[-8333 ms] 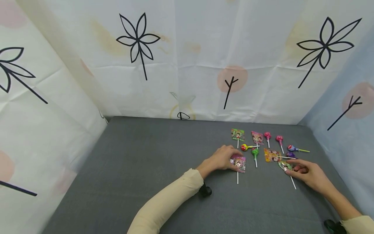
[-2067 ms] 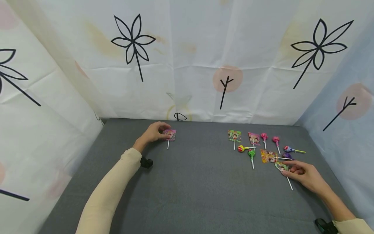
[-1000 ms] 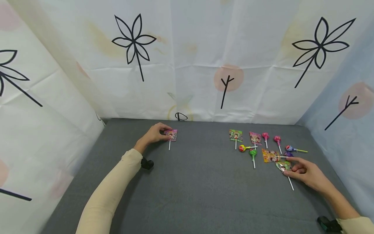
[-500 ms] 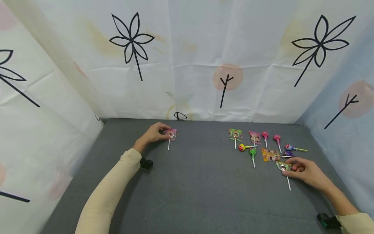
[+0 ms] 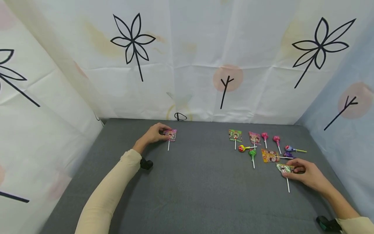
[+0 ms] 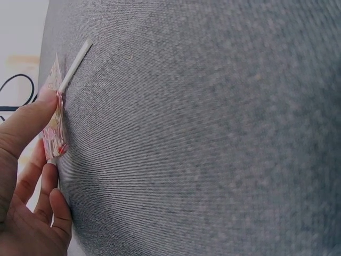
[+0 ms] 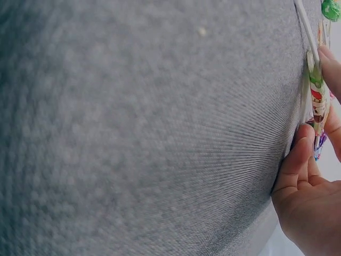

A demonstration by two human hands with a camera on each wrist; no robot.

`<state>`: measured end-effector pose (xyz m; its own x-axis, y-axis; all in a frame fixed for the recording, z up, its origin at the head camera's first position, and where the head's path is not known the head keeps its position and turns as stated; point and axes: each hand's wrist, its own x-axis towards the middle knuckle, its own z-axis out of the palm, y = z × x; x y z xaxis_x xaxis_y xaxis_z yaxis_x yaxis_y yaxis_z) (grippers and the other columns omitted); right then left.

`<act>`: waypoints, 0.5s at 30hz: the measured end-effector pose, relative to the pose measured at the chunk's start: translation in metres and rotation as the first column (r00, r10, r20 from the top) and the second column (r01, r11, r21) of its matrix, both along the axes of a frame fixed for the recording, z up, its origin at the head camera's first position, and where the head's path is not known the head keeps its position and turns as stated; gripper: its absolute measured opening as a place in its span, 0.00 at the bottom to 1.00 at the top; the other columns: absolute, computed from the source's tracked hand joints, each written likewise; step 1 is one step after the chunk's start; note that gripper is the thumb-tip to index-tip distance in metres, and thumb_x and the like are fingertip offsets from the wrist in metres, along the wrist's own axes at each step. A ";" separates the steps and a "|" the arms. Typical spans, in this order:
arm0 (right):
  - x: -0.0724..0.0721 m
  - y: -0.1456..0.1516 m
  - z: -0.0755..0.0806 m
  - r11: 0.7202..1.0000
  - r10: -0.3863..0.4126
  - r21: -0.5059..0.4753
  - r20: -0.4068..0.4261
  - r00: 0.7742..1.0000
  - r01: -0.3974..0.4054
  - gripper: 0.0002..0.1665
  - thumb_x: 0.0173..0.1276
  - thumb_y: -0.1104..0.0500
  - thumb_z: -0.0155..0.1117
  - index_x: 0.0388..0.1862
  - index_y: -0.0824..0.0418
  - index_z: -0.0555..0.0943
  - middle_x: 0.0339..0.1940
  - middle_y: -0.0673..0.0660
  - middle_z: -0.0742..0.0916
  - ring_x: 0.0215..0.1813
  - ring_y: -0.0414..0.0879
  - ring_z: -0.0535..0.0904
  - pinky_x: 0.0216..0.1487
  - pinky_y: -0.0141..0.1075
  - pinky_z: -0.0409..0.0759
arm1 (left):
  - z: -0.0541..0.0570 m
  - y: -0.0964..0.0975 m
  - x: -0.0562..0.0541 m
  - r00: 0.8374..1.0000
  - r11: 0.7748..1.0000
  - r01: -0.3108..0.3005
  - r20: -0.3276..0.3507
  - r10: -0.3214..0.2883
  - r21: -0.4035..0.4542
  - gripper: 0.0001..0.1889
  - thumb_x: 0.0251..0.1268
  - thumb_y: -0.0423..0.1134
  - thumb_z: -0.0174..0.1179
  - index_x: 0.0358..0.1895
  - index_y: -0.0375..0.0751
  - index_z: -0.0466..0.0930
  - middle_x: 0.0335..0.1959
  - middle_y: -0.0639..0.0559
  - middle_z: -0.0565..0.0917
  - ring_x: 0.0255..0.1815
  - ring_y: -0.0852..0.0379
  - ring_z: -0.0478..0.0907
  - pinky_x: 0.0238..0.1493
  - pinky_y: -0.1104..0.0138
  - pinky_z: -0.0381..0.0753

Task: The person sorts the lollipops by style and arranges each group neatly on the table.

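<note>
At the back left of the grey table, my left hand (image 5: 155, 133) pinches a lollipop in a flat pink wrapper (image 5: 172, 134) between thumb and fingers, its white stick pointing toward me. The left wrist view shows the thumb on the pink wrapper (image 6: 54, 130) close over the cloth. On the right side, my right hand (image 5: 306, 173) pinches a lollipop in a flat green wrapper (image 5: 283, 168); its stick also points toward me. In the right wrist view the green-wrapped lollipop (image 7: 317, 98) is seen edge-on between thumb and fingers.
Beyond the right hand lie an orange-wrapped lollipop (image 5: 270, 156), a purple one (image 5: 288, 155) and a blue one (image 5: 288, 148). Further left are green (image 5: 252, 152) and yellow (image 5: 241, 148) round lollipops, flat green (image 5: 235, 135) and pink (image 5: 255, 137) packets. White patterned cloth (image 5: 193, 58) walls the table.
Since the oldest frame, my left hand has carried the pink-wrapped lollipop from beside the others to the back left. Lately the green-wrapped lollipop has turned slightly in my right hand, its stick straighter.
</note>
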<state>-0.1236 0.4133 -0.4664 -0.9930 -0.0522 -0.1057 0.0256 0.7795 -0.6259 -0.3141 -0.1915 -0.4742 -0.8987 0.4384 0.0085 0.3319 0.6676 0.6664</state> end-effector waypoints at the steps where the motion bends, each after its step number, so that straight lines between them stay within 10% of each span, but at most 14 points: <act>1: 0.000 0.001 -0.001 1.000 -0.001 -0.004 0.000 1.000 0.001 0.28 0.62 0.53 0.79 0.53 0.70 0.81 0.46 0.61 0.82 0.38 0.41 0.75 0.35 0.31 0.75 | 0.000 0.000 0.000 1.000 1.000 0.006 -0.005 -0.006 0.000 0.22 0.64 0.35 0.73 0.61 0.35 0.83 0.58 0.37 0.76 0.60 0.35 0.74 0.59 0.44 0.72; 15: 0.002 0.000 0.001 0.997 -0.032 -0.065 -0.018 0.999 0.031 0.30 0.66 0.51 0.76 0.57 0.71 0.80 0.53 0.71 0.82 0.37 0.37 0.82 0.32 0.35 0.80 | -0.001 0.002 0.003 1.000 1.000 -0.015 -0.021 0.015 -0.022 0.22 0.64 0.36 0.72 0.60 0.36 0.83 0.57 0.38 0.76 0.59 0.38 0.73 0.59 0.46 0.72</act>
